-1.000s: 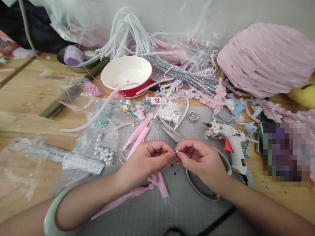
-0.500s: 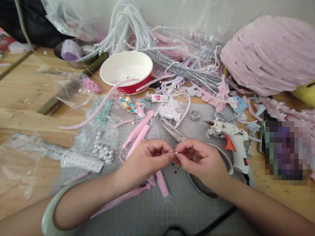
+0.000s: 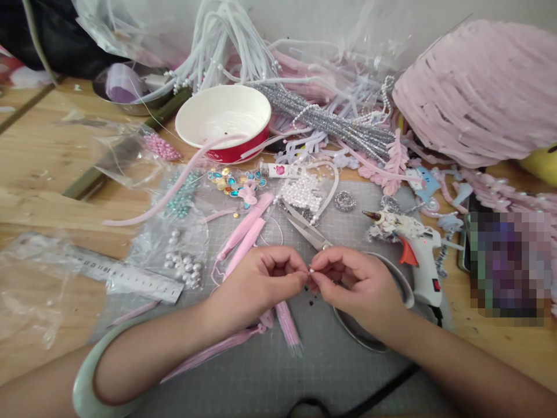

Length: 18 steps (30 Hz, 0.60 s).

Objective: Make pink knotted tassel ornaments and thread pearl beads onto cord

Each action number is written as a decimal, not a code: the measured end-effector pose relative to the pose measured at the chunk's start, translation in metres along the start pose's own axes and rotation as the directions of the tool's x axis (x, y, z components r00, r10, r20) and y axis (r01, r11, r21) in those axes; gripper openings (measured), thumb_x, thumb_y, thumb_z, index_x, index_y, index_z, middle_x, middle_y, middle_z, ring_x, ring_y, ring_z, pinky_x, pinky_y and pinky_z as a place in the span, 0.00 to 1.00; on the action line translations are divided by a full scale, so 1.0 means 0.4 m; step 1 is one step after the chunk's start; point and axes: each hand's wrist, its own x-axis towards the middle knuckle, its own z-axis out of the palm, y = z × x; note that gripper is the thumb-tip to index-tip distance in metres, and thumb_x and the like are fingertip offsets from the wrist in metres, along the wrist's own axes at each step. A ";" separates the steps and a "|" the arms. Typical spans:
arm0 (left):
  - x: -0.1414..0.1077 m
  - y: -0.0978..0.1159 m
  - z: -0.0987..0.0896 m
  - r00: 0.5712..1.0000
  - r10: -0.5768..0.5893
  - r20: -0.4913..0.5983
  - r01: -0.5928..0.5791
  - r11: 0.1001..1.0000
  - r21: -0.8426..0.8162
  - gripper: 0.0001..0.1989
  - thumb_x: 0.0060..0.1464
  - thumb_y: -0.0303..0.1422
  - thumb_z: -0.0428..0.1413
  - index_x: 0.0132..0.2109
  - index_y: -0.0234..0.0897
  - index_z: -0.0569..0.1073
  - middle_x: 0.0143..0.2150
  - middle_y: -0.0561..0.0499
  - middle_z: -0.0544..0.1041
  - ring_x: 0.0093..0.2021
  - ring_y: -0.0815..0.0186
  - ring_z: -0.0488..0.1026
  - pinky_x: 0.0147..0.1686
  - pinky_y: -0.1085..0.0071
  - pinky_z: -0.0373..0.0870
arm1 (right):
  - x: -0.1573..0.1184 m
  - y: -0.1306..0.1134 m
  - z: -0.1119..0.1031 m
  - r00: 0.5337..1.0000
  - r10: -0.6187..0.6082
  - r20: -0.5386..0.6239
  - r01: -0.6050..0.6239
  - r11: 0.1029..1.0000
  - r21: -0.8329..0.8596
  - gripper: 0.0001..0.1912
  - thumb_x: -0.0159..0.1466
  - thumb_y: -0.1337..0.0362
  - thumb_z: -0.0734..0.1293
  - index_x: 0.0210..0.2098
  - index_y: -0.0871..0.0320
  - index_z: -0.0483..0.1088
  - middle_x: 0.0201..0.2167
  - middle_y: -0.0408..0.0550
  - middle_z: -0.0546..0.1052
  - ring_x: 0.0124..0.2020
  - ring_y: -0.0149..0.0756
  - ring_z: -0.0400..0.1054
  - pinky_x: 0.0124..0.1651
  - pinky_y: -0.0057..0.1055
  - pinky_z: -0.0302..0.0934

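Observation:
My left hand [image 3: 272, 276] is closed in a pinch, thumb against forefinger, above the grey cutting mat [image 3: 243, 383]. Facing it, my right hand [image 3: 354, 281] pinches too, and the fingertips of both hands meet. A tiny white bead [image 3: 311, 271] shows between them, at the tips of my right thumb and forefinger. Whatever my left fingertips grip is too small to make out. Scissors [image 3: 307, 231] lie partly open just beyond my hands. Pink tassels [image 3: 246, 229] lie beyond and below my left hand. A metal bowl [image 3: 363, 337] is partly hidden under my right hand.
White pearl beads [image 3: 302, 191] lie behind the scissors. A glue gun [image 3: 418, 249] and a phone [image 3: 465, 244] are at the right. A red and white bowl [image 3: 237, 150] stands behind. A steel ruler [image 3: 126, 276] lies at the left, and a large pink bundle [image 3: 474, 96] at the back right.
The view has shifted very slightly. Both hands keep the same pinch with their fingertips together.

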 end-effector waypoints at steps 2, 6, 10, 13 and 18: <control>-0.002 0.001 0.001 1.000 -0.005 0.000 0.005 1.000 -0.002 0.05 0.45 0.29 0.54 0.24 0.35 0.69 0.14 0.62 0.60 0.14 0.78 0.51 0.14 0.79 0.47 | -0.001 0.000 0.000 1.000 -0.004 -0.002 0.004 1.000 -0.020 0.05 0.54 0.71 0.67 0.30 0.56 0.70 0.25 0.42 0.74 0.26 0.29 0.70 0.29 0.23 0.66; -0.003 0.007 0.001 1.000 -0.016 -0.002 0.016 1.000 0.003 0.05 0.45 0.28 0.54 0.24 0.34 0.68 0.16 0.62 0.59 0.16 0.78 0.51 0.15 0.79 0.45 | -0.003 0.000 -0.003 1.000 -0.023 0.007 0.024 0.999 -0.039 0.05 0.55 0.71 0.67 0.30 0.56 0.70 0.25 0.42 0.74 0.26 0.28 0.70 0.29 0.23 0.65; -0.001 0.010 0.000 1.000 -0.010 0.003 0.010 1.000 -0.009 0.05 0.44 0.28 0.54 0.23 0.34 0.67 0.16 0.62 0.59 0.16 0.78 0.51 0.15 0.79 0.45 | -0.002 -0.001 -0.005 0.999 -0.045 0.023 0.046 0.997 -0.054 0.04 0.56 0.70 0.66 0.31 0.56 0.70 0.26 0.42 0.74 0.26 0.28 0.70 0.28 0.22 0.65; -0.001 0.010 0.001 1.000 0.004 0.001 -0.004 1.000 -0.014 0.05 0.44 0.27 0.54 0.23 0.34 0.67 0.17 0.61 0.60 0.17 0.78 0.51 0.16 0.79 0.45 | -0.001 -0.002 -0.006 0.997 -0.074 0.027 0.076 0.995 -0.070 0.05 0.56 0.71 0.66 0.31 0.56 0.70 0.26 0.42 0.74 0.26 0.28 0.70 0.29 0.22 0.65; -0.003 0.008 0.001 1.000 -0.006 0.010 0.006 1.000 -0.024 0.05 0.45 0.27 0.53 0.23 0.34 0.67 0.16 0.62 0.59 0.16 0.78 0.50 0.15 0.79 0.44 | 0.001 -0.005 -0.006 0.993 -0.111 0.033 0.114 0.989 -0.092 0.05 0.56 0.71 0.66 0.31 0.57 0.70 0.26 0.42 0.74 0.27 0.28 0.70 0.29 0.23 0.65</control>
